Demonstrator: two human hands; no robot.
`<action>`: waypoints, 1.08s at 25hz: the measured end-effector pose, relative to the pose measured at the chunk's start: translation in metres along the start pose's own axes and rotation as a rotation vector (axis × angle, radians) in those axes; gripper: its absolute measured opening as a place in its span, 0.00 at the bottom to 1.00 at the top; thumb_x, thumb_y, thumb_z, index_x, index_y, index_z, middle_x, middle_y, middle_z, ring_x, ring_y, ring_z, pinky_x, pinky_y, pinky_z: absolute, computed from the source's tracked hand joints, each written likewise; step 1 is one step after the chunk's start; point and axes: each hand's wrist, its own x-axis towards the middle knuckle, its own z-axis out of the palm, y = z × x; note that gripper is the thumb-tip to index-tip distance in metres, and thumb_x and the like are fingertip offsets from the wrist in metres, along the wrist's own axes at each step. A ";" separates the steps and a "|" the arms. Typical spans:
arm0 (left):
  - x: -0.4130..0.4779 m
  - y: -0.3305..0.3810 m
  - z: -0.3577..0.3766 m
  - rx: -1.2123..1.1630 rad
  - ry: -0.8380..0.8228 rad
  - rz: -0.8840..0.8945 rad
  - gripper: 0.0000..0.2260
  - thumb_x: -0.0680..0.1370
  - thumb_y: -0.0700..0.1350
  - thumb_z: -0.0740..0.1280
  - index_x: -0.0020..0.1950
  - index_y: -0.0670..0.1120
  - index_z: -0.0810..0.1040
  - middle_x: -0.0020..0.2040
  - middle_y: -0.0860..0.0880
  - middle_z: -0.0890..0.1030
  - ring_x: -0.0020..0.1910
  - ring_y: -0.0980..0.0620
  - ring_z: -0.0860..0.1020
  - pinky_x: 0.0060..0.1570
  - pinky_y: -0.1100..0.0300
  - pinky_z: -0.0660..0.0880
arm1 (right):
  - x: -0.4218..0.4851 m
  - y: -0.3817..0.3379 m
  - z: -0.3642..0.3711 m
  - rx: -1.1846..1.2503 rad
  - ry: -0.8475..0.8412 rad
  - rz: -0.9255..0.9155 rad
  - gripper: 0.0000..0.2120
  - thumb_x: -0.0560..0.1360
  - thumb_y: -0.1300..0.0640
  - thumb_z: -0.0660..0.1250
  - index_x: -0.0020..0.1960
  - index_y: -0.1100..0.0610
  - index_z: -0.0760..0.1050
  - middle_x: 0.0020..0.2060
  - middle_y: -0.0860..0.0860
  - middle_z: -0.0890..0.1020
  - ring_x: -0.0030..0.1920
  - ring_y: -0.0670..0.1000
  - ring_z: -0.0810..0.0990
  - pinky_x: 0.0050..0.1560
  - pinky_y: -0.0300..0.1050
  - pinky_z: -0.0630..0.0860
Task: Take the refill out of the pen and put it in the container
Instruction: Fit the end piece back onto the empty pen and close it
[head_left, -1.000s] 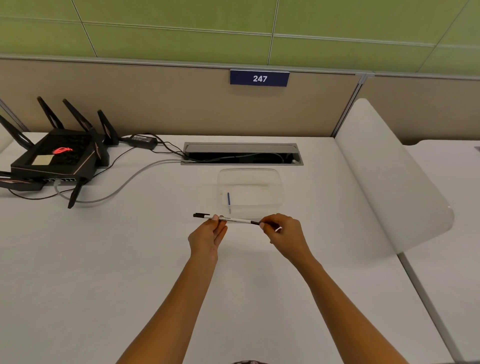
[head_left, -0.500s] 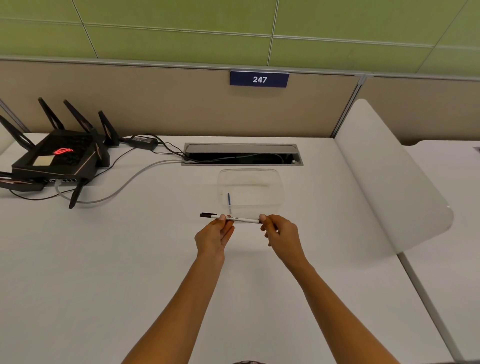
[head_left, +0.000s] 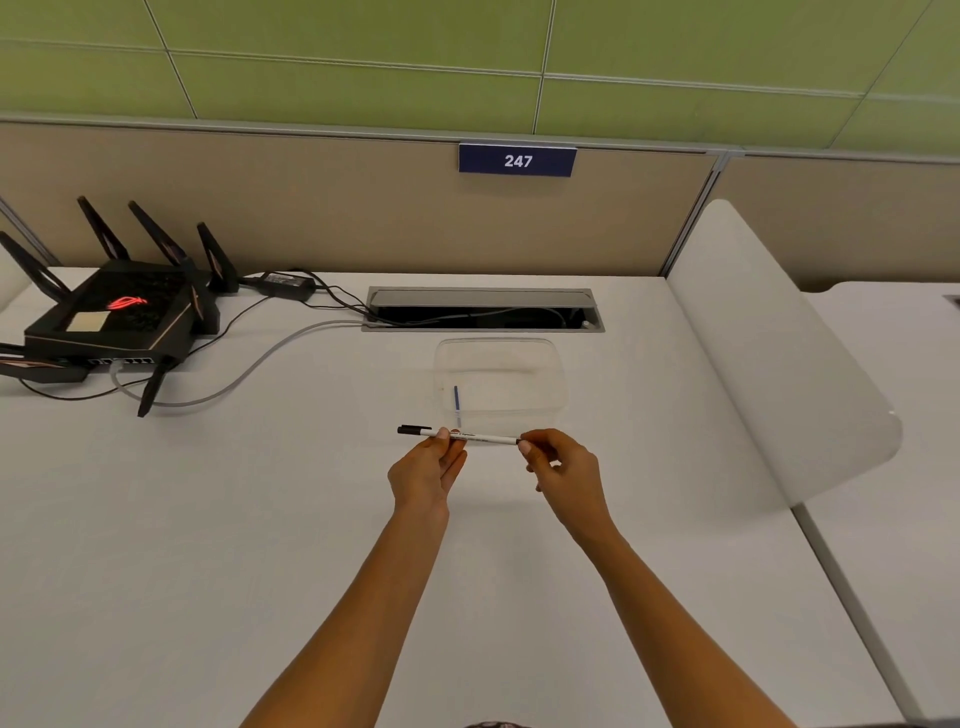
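Note:
A white pen (head_left: 488, 438) with a black cap at its left end lies level between both hands, just in front of the clear plastic container (head_left: 550, 358). My left hand (head_left: 428, 470) pinches the barrel near the cap. My right hand (head_left: 563, 470) pinches the pen's right tip with thumb and forefinger. One blue refill (head_left: 456, 399) lies inside the container near its left wall. The pen's own refill is hidden inside the barrel.
A black router (head_left: 111, 317) with antennas and several cables sits at the far left. An open cable slot (head_left: 483, 310) lies behind the container. A white curved divider (head_left: 779, 374) rises along the desk's right side. The white desk (head_left: 208, 519) stretches toward me.
My right hand slid left along the pen to its right tip, and my left hand shifted slightly right. The pen stayed level at about the same spot.

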 end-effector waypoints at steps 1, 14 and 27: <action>0.000 0.000 0.000 0.002 0.002 0.002 0.02 0.76 0.35 0.69 0.47 0.36 0.80 0.44 0.43 0.83 0.46 0.47 0.83 0.54 0.52 0.78 | -0.001 0.001 0.000 0.014 0.009 -0.010 0.04 0.76 0.56 0.67 0.50 0.53 0.80 0.41 0.48 0.83 0.41 0.49 0.81 0.40 0.45 0.80; -0.006 -0.004 0.005 0.017 0.005 0.034 0.06 0.76 0.35 0.69 0.52 0.35 0.80 0.45 0.43 0.84 0.45 0.47 0.84 0.48 0.55 0.80 | 0.000 -0.004 -0.005 0.048 0.008 0.051 0.08 0.77 0.55 0.66 0.45 0.57 0.80 0.34 0.49 0.82 0.33 0.45 0.79 0.32 0.36 0.76; -0.010 -0.006 0.008 0.021 0.002 0.054 0.06 0.76 0.36 0.69 0.51 0.36 0.80 0.45 0.43 0.84 0.45 0.48 0.84 0.47 0.56 0.80 | -0.006 0.000 -0.007 0.075 0.061 0.020 0.08 0.78 0.51 0.65 0.49 0.54 0.80 0.38 0.48 0.82 0.38 0.46 0.80 0.37 0.39 0.77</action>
